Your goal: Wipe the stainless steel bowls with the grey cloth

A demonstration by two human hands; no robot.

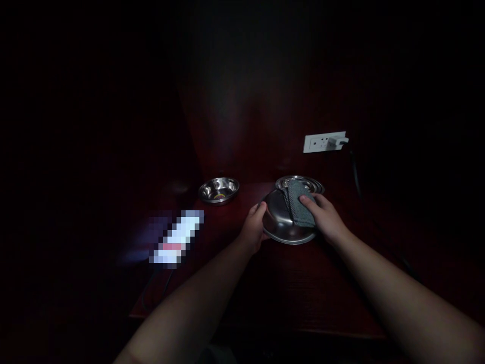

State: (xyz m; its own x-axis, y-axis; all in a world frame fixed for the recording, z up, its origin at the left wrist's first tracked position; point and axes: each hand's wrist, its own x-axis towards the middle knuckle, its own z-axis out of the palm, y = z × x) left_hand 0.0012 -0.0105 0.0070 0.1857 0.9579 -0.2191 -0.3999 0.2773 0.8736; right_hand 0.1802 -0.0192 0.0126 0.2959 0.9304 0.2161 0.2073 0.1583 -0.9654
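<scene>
A shiny metal bowl (278, 222) is held tilted above the table, its rounded underside facing me. My left hand (254, 227) grips the bowl by its left rim, thumb on the outside. In my right hand (326, 217) is a folded grey-green cloth (300, 205) with a checked edge, pressed flat against the bowl's right side. The fingers of that hand are partly hidden behind cloth and bowl. Just behind the bowl sit more round metal dishes (316, 185), partly covered by it.
Another metal bowl (219, 191) with a yellow-red label inside stands at the back left of the dark red table (303, 288). A lit, pixelated screen-like object (178, 240) lies left, with a cable near it. A wall socket (325, 142) holds a white plug; a dark cord hangs right.
</scene>
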